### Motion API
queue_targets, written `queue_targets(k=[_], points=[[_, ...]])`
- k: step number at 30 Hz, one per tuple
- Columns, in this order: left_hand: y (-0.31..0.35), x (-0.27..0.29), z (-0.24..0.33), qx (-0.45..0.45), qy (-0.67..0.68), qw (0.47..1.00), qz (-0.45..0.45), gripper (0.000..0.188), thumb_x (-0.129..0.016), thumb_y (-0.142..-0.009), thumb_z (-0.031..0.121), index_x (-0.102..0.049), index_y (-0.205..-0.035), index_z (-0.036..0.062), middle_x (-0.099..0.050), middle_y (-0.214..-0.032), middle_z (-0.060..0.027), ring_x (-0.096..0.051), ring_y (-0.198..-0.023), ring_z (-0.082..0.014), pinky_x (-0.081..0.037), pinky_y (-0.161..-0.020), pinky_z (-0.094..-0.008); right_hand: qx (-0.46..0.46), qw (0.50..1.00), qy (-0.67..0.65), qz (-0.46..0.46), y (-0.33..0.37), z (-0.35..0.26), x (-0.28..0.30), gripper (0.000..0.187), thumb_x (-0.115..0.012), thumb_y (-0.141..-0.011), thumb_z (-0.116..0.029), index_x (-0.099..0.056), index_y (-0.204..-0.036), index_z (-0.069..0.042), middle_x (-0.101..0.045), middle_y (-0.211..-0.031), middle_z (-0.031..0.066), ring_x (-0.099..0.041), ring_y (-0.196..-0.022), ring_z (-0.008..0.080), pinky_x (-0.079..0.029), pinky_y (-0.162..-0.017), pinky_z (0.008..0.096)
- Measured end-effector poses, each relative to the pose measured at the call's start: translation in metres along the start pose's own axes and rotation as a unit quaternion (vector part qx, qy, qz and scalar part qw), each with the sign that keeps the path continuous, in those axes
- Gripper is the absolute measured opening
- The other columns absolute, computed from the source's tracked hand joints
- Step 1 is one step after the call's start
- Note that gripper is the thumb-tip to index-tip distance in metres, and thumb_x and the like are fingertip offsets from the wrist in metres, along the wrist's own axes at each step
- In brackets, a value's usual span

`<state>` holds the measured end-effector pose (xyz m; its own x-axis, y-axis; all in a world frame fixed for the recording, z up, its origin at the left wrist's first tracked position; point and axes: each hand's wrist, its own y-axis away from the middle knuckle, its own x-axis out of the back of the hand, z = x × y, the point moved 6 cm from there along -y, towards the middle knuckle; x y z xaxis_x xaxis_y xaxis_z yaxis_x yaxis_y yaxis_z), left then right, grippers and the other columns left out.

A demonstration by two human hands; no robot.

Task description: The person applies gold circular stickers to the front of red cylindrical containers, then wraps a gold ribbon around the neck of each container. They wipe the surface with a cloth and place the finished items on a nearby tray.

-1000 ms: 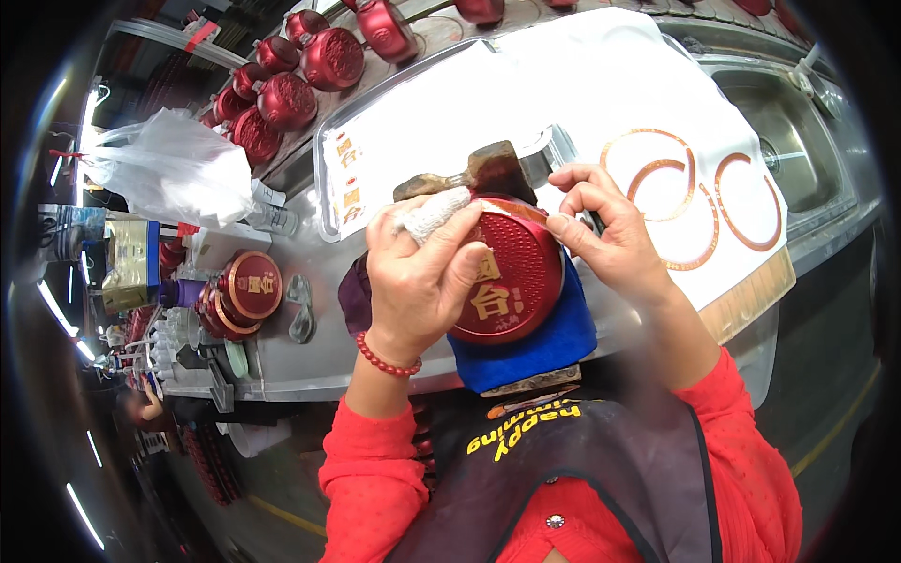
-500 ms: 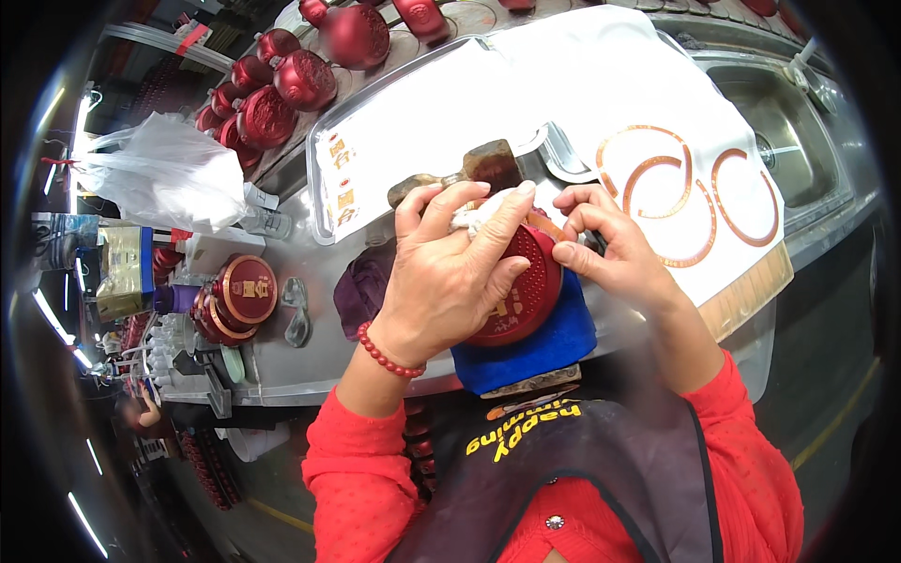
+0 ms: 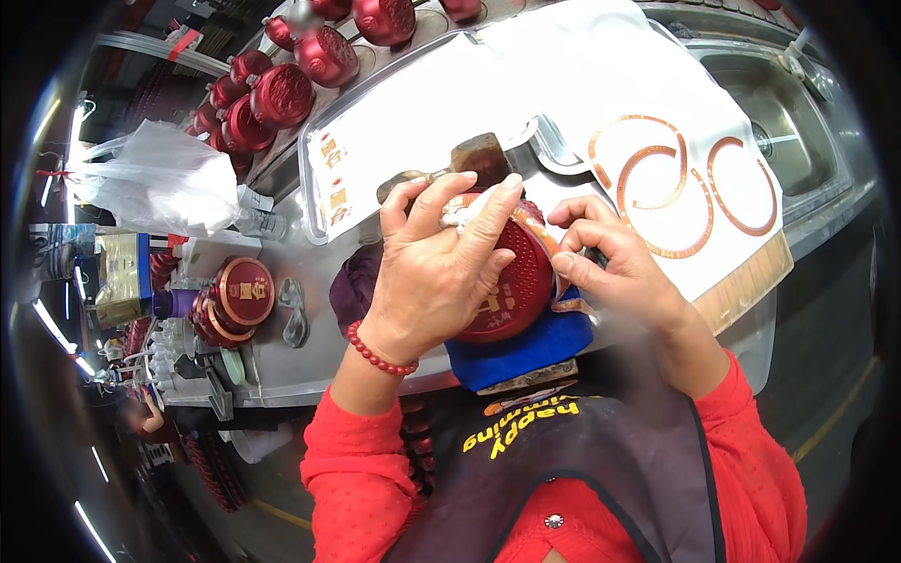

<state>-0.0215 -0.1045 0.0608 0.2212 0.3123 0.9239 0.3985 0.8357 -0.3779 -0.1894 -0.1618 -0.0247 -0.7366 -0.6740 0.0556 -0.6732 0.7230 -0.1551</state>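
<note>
A curved orange strip point(image 3: 534, 225) was held at the far right edge of a round red piece point(image 3: 511, 305) by two bare hands.

The strip appeared to be pinched narrowly between the thumb and fingers of the right hand point(image 3: 610, 258), probably so that it was kept clear of the red surface. The left hand point(image 3: 436, 263) was spread over the far left of the piece, with a white cloth point(image 3: 457, 213) under its fingers; whether the cloth was gripped or only pressed could not be told. The piece was rested on a blue cloth point(image 3: 511, 361), perhaps as protection from scratches. More strips point(image 3: 678, 255) were laid apart on a white sheet point(image 3: 572, 56) to the right, seemingly for easy reach.
</note>
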Motion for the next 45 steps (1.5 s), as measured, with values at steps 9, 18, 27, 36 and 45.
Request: queue_targets(k=[9, 18, 27, 36, 45], points=[[-0.004, -0.004, 0.009, -0.031, 0.095, 0.995, -0.019, 0.058, -0.074, -0.087, 0.021, -0.061, -0.142, 0.0122, -0.074, -0.097, -0.0034, -0.058, -0.124, -0.0271, -0.033, -0.111, -0.0493, -0.023, 0.999, 0.034, 0.005, 0.015, -0.002, -0.008, 0.018, -0.074, -0.095, -0.019, -0.068, -0.09, -0.003, -0.054, -0.122, 0.0154, -0.056, -0.114, 0.0267, -0.048, -0.096, 0.0376], [0.001, -0.005, -0.008, 0.005, 0.006, 1.0, -0.003, 0.046, -0.075, -0.087, 0.037, -0.072, -0.13, 0.0204, -0.075, -0.105, -0.009, -0.052, -0.126, -0.0327, -0.031, -0.111, -0.0529, 0.023, 0.993, 0.113, 0.033, 0.02, -0.005, -0.005, 0.018, -0.079, -0.088, -0.018, -0.07, -0.091, -0.004, -0.055, -0.123, 0.016, -0.056, -0.118, 0.0293, -0.046, -0.101, 0.0403], [-0.001, -0.005, -0.002, -0.016, 0.007, 1.0, -0.01, 0.044, -0.076, -0.085, 0.035, -0.073, -0.127, 0.024, -0.07, -0.127, -0.0081, -0.051, -0.127, -0.0349, -0.031, -0.112, -0.053, 0.014, 0.997, 0.072, 0.026, 0.026, -0.009, -0.011, 0.017, -0.08, -0.086, -0.019, -0.072, -0.091, -0.005, -0.054, -0.122, 0.0153, -0.054, -0.12, 0.0295, -0.044, -0.104, 0.0402], [-0.004, -0.006, 0.018, -0.047, 0.012, 0.998, -0.026, 0.041, -0.066, -0.094, 0.046, -0.076, -0.122, 0.0178, -0.069, -0.131, -0.012, -0.051, -0.129, -0.0366, -0.032, -0.113, -0.0516, 0.012, 0.992, 0.119, 0.023, 0.033, -0.005, -0.015, 0.018, -0.08, -0.087, -0.021, -0.073, -0.094, -0.006, -0.055, -0.12, 0.0153, -0.053, -0.12, 0.0321, -0.043, -0.104, 0.0425], [0.037, -0.016, 0.065, -0.021, 0.064, 0.998, -0.014, 0.031, -0.07, -0.091, 0.043, -0.076, -0.1, 0.0139, -0.073, -0.122, -0.0062, -0.054, -0.124, -0.031, -0.03, -0.112, -0.0541, -0.02, 0.995, 0.094, -0.01, 0.04, -0.009, 0.01, 0.029, -0.068, -0.09, -0.007, -0.072, -0.119, -0.004, -0.059, -0.123, 0.0141, -0.059, -0.117, 0.026, -0.05, -0.094, 0.0359]])
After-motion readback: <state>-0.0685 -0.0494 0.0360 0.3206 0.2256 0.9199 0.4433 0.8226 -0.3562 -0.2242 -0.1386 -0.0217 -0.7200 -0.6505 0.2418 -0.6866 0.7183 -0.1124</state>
